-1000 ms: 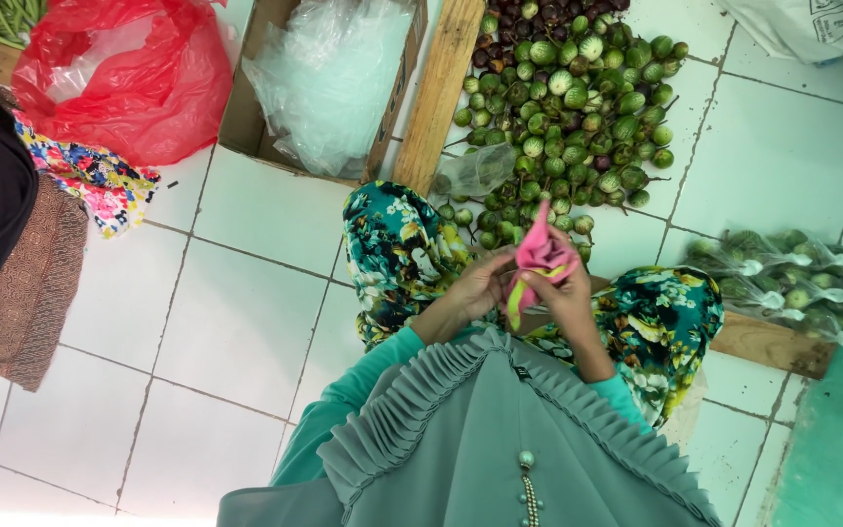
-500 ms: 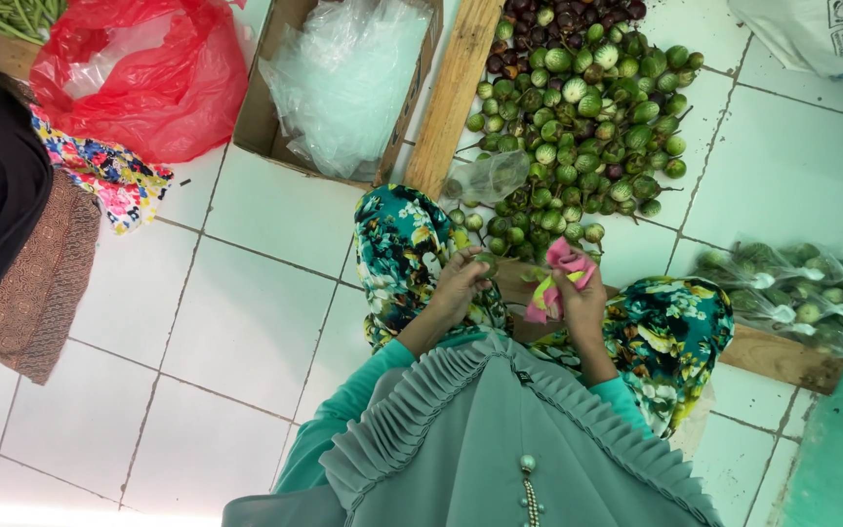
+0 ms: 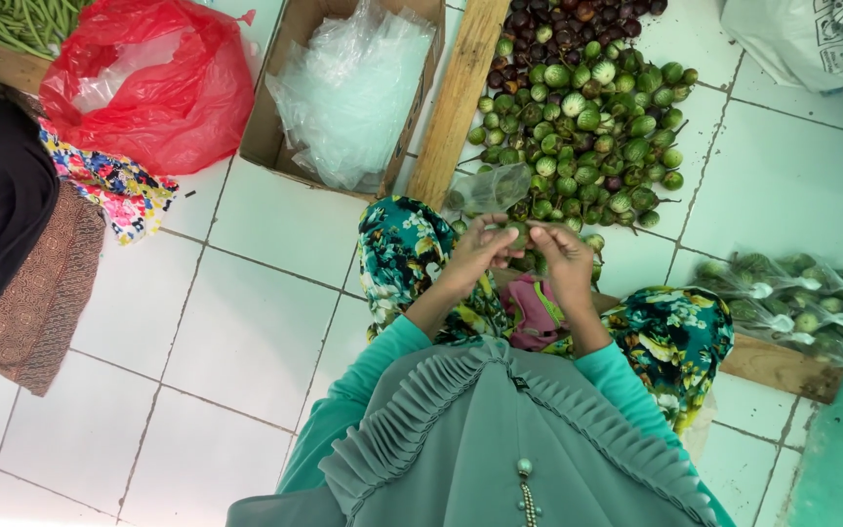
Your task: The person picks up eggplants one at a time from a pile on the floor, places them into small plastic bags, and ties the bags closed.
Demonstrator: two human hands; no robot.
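My left hand [image 3: 478, 252] and my right hand [image 3: 564, 262] meet over my lap, fingers pinched together. My right fingers pinch a small round green eggplant [image 3: 517, 234], which my left fingertips also touch. A clear plastic bag [image 3: 490, 187] stands up from my left hand's fingers. Just beyond the hands, a heap of small green eggplants [image 3: 592, 127] lies on the white tiled floor [image 3: 246, 322], with dark purple ones [image 3: 568, 18] at its far end. A pink bag [image 3: 536, 314] rests in my lap between my floral-trousered knees.
A cardboard box [image 3: 275, 117] of clear plastic bags [image 3: 348, 88] sits far left of a wooden plank [image 3: 456, 98]. A red plastic bag [image 3: 148, 93] and green beans [image 3: 7, 21] lie at top left. Filled bags of eggplants [image 3: 797, 303] rest on a board at right. Folded cloths [image 3: 12, 224] are at left.
The pink bag that my hands held up has dropped into my lap. My hands have moved forward, and now grip a green eggplant and a clear bag.
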